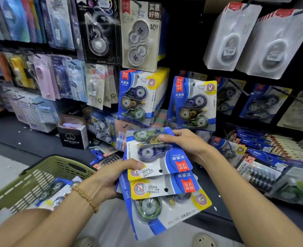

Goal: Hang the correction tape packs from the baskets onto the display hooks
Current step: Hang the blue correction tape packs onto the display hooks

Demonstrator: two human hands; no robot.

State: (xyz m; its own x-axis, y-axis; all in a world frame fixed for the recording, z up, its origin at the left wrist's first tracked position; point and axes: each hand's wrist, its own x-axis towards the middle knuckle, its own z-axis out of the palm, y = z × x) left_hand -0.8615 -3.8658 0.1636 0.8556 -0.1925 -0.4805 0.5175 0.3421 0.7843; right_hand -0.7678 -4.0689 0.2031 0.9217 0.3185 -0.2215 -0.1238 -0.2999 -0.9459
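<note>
Correction tape packs (162, 177), blue-and-white blister cards with yellow corners, sit fanned in a stack near the middle, upside down with their hang holes toward the viewer. Far behind them the dark display wall (182, 41) carries matching blue packs on hooks (140, 97), a second bunch (194, 104) hanging to the right. At near left an olive green plastic basket (40, 175) holds more blue packs. The left hand (109, 177), a beaded bracelet (84, 197) on its wrist, grips the stack's left edge with thumb on top. The right hand (184, 143) pinches the top pack's far end, fingers curled over its blister.
</note>
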